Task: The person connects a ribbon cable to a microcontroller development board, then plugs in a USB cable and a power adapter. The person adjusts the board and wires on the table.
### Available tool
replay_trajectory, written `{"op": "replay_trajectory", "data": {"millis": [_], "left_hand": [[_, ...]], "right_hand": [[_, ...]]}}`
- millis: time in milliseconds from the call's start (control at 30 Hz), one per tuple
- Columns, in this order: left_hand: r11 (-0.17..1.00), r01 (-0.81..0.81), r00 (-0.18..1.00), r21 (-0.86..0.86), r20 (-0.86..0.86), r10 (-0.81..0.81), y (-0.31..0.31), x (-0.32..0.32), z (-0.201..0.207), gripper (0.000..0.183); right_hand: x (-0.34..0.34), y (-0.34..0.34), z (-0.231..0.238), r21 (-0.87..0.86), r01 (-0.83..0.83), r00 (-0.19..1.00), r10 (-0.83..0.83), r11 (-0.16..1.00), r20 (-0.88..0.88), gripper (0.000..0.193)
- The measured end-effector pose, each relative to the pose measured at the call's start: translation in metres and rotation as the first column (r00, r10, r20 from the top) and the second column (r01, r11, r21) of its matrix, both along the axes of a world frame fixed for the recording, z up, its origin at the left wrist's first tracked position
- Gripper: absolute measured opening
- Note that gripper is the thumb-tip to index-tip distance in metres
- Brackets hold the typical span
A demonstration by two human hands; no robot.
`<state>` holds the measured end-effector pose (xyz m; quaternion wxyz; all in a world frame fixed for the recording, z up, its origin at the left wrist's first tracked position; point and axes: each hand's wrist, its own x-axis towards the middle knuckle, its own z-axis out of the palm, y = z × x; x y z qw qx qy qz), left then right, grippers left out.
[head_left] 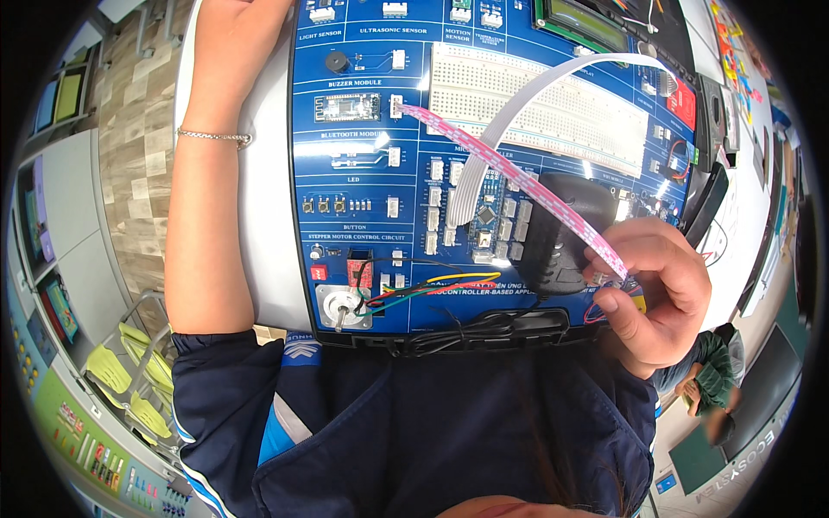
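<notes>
A pink-and-white ribbon cable (518,177) arches over a blue electronics training board (397,259). One end is at a white socket (396,105) beside a small circuit module (347,108) on the board's left side. My right hand (661,289) pinches the cable's other end, with its small white plug (600,279) between thumb and fingers, above the board's near right corner. My left hand (246,13) reaches past the far left edge of the board; its fingers lie outside the picture, so what they touch is hidden.
A white flat cable (471,186) runs from the central controller across the breadboard (570,121) to a red module (682,105). A black adapter (561,250) and bundled black cord (475,332) lie on the board's near side, by a stepper motor (344,304). Another person (712,371) is at right.
</notes>
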<state>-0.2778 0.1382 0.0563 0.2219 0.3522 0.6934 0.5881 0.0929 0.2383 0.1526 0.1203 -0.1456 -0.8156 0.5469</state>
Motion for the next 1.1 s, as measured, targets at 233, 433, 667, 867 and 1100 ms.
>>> {"op": "replay_trajectory", "data": {"millis": [233, 433, 667, 867, 1100], "left_hand": [[0.999, -0.017, 1.0, 0.031, -0.003, 0.017, 0.0, 0.001, -0.005, 0.032], [1.0, -0.001, 1.0, 0.003, 0.009, 0.001, -0.001, 0.003, 0.001, 0.032], [1.0, 0.0, 1.0, 0.022, 0.01, 0.0, 0.001, 0.003, -0.001, 0.032], [0.999, -0.008, 0.999, 0.048, -0.035, 0.01, -0.001, 0.006, 0.0, 0.03], [0.999, 0.019, 0.997, 0.051, 0.068, -0.022, -0.003, -0.003, -0.006, 0.029]], "right_hand": [[0.001, 0.001, -0.001, -0.01, -0.015, 1.0, 0.015, 1.0, 0.007, 0.028], [0.002, -0.002, -0.002, -0.04, 0.018, 1.0, -0.018, 0.999, 0.008, 0.029], [0.002, -0.004, 0.001, -0.031, 0.037, 0.999, -0.036, 0.999, 0.018, 0.027], [0.0, -0.004, 0.002, -0.028, 0.044, 0.999, -0.044, 0.999, 0.03, 0.027], [-0.001, -0.004, 0.001, -0.039, 0.039, 0.999, -0.038, 0.998, 0.033, 0.028]]}}
